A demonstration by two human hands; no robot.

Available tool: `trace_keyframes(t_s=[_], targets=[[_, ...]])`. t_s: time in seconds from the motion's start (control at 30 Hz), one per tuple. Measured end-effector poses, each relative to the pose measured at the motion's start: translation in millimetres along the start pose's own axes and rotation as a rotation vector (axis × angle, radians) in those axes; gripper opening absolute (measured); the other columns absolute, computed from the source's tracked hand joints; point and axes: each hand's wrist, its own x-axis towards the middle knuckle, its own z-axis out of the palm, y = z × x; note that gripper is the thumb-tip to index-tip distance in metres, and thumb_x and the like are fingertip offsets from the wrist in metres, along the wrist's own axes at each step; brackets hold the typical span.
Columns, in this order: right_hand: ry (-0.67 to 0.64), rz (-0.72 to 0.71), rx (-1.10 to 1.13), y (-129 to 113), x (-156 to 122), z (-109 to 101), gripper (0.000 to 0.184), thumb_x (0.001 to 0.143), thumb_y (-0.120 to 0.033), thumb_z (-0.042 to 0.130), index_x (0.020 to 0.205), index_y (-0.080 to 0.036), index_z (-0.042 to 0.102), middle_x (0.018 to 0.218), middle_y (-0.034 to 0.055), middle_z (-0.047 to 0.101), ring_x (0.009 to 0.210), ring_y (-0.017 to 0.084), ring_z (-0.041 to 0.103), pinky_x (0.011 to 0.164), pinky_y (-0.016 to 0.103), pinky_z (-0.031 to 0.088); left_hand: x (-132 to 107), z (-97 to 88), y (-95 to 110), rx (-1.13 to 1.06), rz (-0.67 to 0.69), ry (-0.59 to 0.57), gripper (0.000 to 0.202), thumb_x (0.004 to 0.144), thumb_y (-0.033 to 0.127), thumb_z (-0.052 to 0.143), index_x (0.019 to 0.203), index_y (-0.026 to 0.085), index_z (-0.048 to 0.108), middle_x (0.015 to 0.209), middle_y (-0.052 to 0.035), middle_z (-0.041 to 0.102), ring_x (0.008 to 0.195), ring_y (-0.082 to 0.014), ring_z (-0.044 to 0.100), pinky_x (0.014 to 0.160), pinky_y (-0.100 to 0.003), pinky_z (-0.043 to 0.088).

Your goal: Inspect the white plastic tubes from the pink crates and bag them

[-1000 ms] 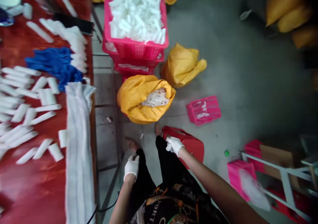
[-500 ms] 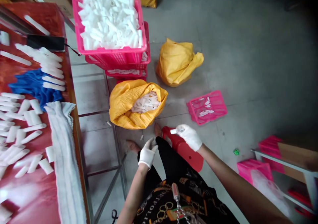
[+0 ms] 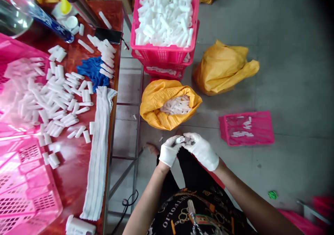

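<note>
Grey concrete floor fills the right side of the view, and a red table [image 3: 78, 165] runs down the left. Both gloved hands meet over the person's lap, just in front of the knees. The left hand [image 3: 169, 151] and the right hand [image 3: 202, 150] are each curled narrow, fingertips pinched together on one small white tube [image 3: 180, 139] held between them. The tube is short and partly hidden by the gloves, so its exact shape is hard to tell; a darker end seems to point toward the right hand.

Just beyond the hands, on the floor, sits an open yellow bag [image 3: 156, 103] with more white tubes heaped inside. Farther out from the left hand stands a stack of pink crates [image 3: 161, 56], the top one piled full of white tubes. Beyond the right hand lies a second yellow bag [image 3: 224, 70], crumpled and closed over. A small pink basket [image 3: 246, 128] rests flat on the floor just right of the right hand, with a few white pieces in it.

Well to the left of the left hand, loose white tubes scatter across the table, beside a blue glove [image 3: 92, 71] and a long white cloth [image 3: 99, 148] along the table's edge.
</note>
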Motion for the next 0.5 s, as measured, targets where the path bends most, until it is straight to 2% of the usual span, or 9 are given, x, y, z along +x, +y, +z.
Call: trace_keyframes(t_s=[0.07, 0.13, 0.2, 0.27, 0.37, 0.5], targets=[[-0.006, 0.093, 0.078, -4.5, -6.1, 6.3, 0.029, 0.075, -0.04, 0.064, 0.095, -0.02, 0.063, 0.079, 0.0029, 0.063, 0.067, 0.014, 0.058, 0.065, 0.027, 0.049, -2.8, -4.5, -2.1, 0.109, 0.057, 0.041, 0.028, 0.076, 0.027, 0.066, 0.103, 0.018, 0.068, 0.106, -0.0053, 0.068, 0.098, -0.0175, 0.062, 0.095, -0.031, 0.047], [-0.015, 0.207, 0.234, -8.0, -13.0, 11.1, 0.03, 0.078, -0.045, 0.059, 0.092, -0.019, 0.062, 0.067, 0.0002, 0.058, 0.053, 0.011, 0.049, 0.05, 0.024, 0.042, -6.3, -7.1, -4.8, 0.205, 0.11, 0.044, 0.026, 0.079, 0.026, 0.064, 0.104, 0.02, 0.067, 0.107, -0.0047, 0.067, 0.099, -0.0172, 0.061, 0.096, -0.03, 0.046], [-0.059, 0.308, 0.485, -7.4, -18.7, 14.8, 0.032, 0.077, -0.043, 0.058, 0.096, -0.018, 0.06, 0.062, -0.0018, 0.053, 0.047, 0.008, 0.043, 0.046, 0.023, 0.036, -10.7, -8.1, -9.3, 0.256, 0.14, -0.007, 0.026, 0.082, 0.025, 0.059, 0.107, 0.021, 0.066, 0.108, -0.0048, 0.067, 0.1, -0.0171, 0.061, 0.097, -0.031, 0.045], [-0.126, 0.405, 0.72, -1.2, -22.2, 17.5, 0.033, 0.074, -0.037, 0.059, 0.1, -0.017, 0.058, 0.063, -0.0013, 0.054, 0.048, 0.008, 0.043, 0.046, 0.023, 0.036, -16.1, -8.5, -15.6, 0.288, 0.15, -0.07, 0.027, 0.085, 0.025, 0.054, 0.11, 0.022, 0.064, 0.108, -0.0057, 0.066, 0.1, -0.0175, 0.06, 0.096, -0.031, 0.045], [-0.21, 0.574, 0.843, 18.9, -22.2, 19.5, 0.026, 0.071, -0.026, 0.058, 0.095, -0.017, 0.059, 0.068, 0.0024, 0.057, 0.05, 0.009, 0.045, 0.046, 0.022, 0.035, -24.3, -9.8, -27.9, 0.343, 0.166, -0.179, 0.027, 0.088, 0.027, 0.049, 0.11, 0.021, 0.063, 0.105, -0.0079, 0.066, 0.097, -0.0184, 0.06, 0.091, -0.031, 0.046], [-0.352, 0.806, 0.893, 65.5, -16.6, 19.0, 0.027, 0.066, -0.013, 0.056, 0.091, -0.019, 0.061, 0.077, 0.0043, 0.061, 0.057, 0.008, 0.052, 0.046, 0.017, 0.034, -32.7, -15.9, -54.3, 0.426, 0.144, -0.318, 0.027, 0.089, 0.033, 0.047, 0.1, 0.018, 0.066, 0.089, -0.0085, 0.066, 0.082, -0.018, 0.06, 0.08, -0.029, 0.046]])
